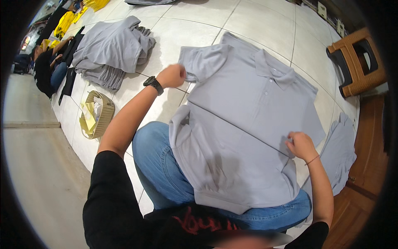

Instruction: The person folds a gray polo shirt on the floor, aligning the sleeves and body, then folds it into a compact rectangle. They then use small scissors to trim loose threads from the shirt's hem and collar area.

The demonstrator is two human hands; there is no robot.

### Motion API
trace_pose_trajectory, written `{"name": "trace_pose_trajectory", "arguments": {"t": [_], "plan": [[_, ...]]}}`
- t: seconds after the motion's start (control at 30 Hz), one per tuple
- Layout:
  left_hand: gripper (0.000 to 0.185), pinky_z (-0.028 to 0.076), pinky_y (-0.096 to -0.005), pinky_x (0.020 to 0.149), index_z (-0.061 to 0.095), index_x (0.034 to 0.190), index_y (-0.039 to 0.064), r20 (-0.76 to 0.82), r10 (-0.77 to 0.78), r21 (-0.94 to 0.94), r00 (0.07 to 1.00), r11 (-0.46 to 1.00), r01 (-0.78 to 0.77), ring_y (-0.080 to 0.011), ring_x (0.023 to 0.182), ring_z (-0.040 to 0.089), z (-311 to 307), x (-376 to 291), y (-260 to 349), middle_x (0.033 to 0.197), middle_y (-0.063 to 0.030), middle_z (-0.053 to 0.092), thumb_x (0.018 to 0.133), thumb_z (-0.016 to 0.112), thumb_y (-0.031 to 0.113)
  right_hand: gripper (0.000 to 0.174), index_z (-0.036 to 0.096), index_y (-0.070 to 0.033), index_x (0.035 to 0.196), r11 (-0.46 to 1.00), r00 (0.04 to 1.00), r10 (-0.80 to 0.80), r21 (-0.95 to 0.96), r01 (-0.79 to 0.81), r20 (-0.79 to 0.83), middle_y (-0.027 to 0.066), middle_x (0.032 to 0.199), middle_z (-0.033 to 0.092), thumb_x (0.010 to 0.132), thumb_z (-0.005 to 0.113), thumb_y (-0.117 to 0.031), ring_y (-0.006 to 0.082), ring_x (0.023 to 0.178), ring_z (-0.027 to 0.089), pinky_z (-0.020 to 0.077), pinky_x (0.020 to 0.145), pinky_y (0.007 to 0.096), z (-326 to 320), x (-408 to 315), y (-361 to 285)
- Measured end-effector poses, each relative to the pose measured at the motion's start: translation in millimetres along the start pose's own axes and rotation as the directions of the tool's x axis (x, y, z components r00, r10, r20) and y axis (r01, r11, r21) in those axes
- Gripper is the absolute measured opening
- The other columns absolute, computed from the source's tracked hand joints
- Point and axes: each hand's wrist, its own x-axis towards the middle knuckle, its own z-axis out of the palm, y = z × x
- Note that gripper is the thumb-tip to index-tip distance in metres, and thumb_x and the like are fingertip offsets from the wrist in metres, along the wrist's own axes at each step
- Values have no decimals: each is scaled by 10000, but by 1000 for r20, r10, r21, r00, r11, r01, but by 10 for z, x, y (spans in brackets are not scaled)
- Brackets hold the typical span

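Observation:
A light grey polo shirt (236, 90) lies face up before me, with its buttoned collar pointing away. Across its lower part runs a thin dark line; I cannot tell whether this is a hem or a fold. Grey cloth (230, 174) below that line drapes over my knees. My left hand (172, 76), wearing a black watch (153, 85) at the wrist, is curled at the hem of the left-hand sleeve (202, 60). Over the shirt's lower right edge is my right hand (301, 144), thumb and forefinger bent close together; whether they pinch cloth is unclear.
Folded grey shirts (108, 46) form a pile at the upper left, beside a woven plastic basket (107, 113) holding papers. More grey cloth (339, 152) lies at right, near a brown stool (360, 62) and a wooden door (368, 133). Another person (43, 70) sits far left.

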Motion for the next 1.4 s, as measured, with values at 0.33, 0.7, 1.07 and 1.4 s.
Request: {"name": "trace_pose_trajectory", "arguments": {"t": [0.33, 0.7, 1.07, 1.4], "plan": [[438, 609, -436, 811, 782, 913, -3, -77, -301, -82, 950, 952, 295, -371, 888, 778, 167, 875, -205, 912, -212, 791, 914, 797, 435, 255, 700, -18, 1193, 960, 710, -152, 68, 271, -687, 172, 1261, 628, 972, 682, -144, 368, 1216, 592, 507, 1028, 470, -167, 2970, -1656], [380, 560, -355, 808, 701, 1108, 19, -98, -488, -992, 868, -25, -127, -143, 928, 691, 35, 692, -203, 1100, -72, 741, 1052, 669, 394, 477, 618, -166, 1525, 986, 624, 161, 154, -66, -765, 56, 1681, 478, 1084, 490, -297, 306, 1602, 346, 180, 1317, 569, 308, 3647, -1956], [645, 562, -330, 847, 703, 1263, -87, 147, -330, -724, 933, 606, 328, -178, 910, 711, 118, 500, -365, 1037, -105, 755, 857, 915, 368, 494, 592, -215, 1563, 985, 671, 165, 150, -81, -722, 15, 1716, 448, 1098, 459, -319, 289, 1633, 304, 147, 1325, 579, 321, 3660, -1933], [831, 577, -425, 937, 540, 1504, 1, 49, -55, -291, 997, 954, 67, -369, 1104, 715, 96, 240, -567, 1166, -231, 725, 753, 879, 111, 491, 602, -211, 1553, 985, 650, 173, 144, -98, -740, 15, 1709, 461, 1089, 479, -317, 292, 1623, 326, 164, 1322, 576, 329, 3675, -1932]]}}
